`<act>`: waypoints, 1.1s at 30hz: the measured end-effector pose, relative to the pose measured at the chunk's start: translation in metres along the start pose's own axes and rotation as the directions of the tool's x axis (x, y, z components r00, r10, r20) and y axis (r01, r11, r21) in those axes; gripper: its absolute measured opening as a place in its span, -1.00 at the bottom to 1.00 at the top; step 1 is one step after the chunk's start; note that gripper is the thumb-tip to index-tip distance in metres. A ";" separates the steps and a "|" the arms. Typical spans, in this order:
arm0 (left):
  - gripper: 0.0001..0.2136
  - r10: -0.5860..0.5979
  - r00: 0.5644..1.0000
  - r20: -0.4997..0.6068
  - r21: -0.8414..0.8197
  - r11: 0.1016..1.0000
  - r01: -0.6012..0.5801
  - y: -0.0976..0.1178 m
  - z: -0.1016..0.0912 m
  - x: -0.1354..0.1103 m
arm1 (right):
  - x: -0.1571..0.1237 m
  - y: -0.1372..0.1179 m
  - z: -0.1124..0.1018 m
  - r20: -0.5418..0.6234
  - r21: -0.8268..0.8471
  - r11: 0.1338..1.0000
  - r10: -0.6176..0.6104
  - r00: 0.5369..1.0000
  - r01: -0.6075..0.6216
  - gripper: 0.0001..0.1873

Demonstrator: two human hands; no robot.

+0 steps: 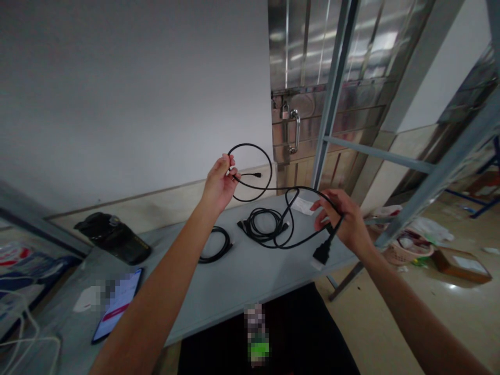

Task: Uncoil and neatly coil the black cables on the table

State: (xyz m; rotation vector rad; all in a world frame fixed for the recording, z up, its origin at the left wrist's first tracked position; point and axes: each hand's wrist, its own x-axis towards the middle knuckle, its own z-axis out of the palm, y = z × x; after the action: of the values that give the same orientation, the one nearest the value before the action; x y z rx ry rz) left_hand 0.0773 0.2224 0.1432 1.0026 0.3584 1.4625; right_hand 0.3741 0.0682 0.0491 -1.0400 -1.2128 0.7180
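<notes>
A thin black cable (289, 188) stretches in the air between my two hands. My left hand (221, 182) is closed on it in a pinch, with a round loop standing out to the right of the fingers. One end, a small black plug (258, 175), pokes out inside that loop. Fingers bent, my right hand (346, 216) grips the other stretch of the cable. A wider black connector (322, 252) hangs below the right hand. Beneath the hands, a coiled black cable (250, 229) rests on the grey table (250, 281), and a smaller coil (227, 245) lies partly behind my left forearm.
A dark bottle (117, 239) lies tilted at the table's left, near a phone (119, 307) with a lit screen. White cords (31, 333) run along the left edge. Grey metal posts (332, 94) rise at the right. A basket (408, 250) and a cardboard box (461, 265) sit on the floor.
</notes>
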 end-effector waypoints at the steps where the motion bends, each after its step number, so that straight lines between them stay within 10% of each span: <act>1: -0.73 0.005 1.000 0.021 0.014 1.000 -0.006 0.001 0.009 -0.001 | 0.002 -0.001 0.006 0.018 0.002 1.000 -0.011 1.000 0.011 -0.34; 14: -0.66 0.092 0.981 0.170 0.248 0.960 -0.133 0.021 0.073 -0.022 | 0.006 -0.004 0.043 0.230 0.004 0.998 -0.064 0.971 0.065 -0.41; 26: -0.67 0.038 0.992 0.123 0.240 0.968 -0.067 0.008 0.052 -0.040 | -0.004 -0.020 0.047 0.119 -0.050 0.985 -0.156 0.981 0.163 -0.57; 33: -0.78 0.089 0.996 0.032 0.345 0.934 -0.095 -0.023 0.005 -0.038 | -0.005 -0.027 0.054 0.009 -0.016 0.985 -0.171 0.985 0.171 -0.47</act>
State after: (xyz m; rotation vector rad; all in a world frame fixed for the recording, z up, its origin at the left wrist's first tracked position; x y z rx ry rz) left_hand 0.0904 0.1900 0.1155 1.3273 0.5792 1.5048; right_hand 0.3187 0.0669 0.0727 -0.9345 -1.2996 0.5792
